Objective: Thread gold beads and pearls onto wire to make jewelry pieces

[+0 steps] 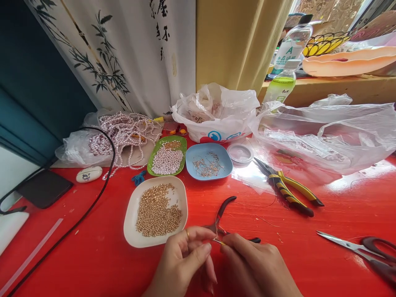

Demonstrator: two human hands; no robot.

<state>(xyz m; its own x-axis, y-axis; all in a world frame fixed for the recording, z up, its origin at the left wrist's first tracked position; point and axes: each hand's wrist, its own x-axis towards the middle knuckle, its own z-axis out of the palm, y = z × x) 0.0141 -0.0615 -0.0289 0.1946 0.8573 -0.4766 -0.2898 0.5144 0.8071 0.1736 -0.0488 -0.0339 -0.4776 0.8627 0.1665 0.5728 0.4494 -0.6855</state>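
Observation:
My left hand (188, 255), with a ring on one finger, is closed in a pinch near the table's front edge. A fine gold strand (217, 230) rises from its fingertips. My right hand (250, 260) is closed around a slender tool with a metal tip (218, 241), whose point meets the left fingertips. Most of that tool is hidden by the fingers, so its kind is unclear. Just behind both hands lie small dark-handled pliers (225, 206), partly covered by them. A cream dish (130, 225) of small gold beads (157, 212) stands beside my left hand.
Behind are a green dish (150, 165) of pearly and gold beads and a blue dish (208, 177) of small metal pieces. Yellow-black pliers (287, 192) and scissors (355, 247) lie right. Bead strings (120, 132), plastic bags (216, 103) and a black cable (102, 189) surround the area.

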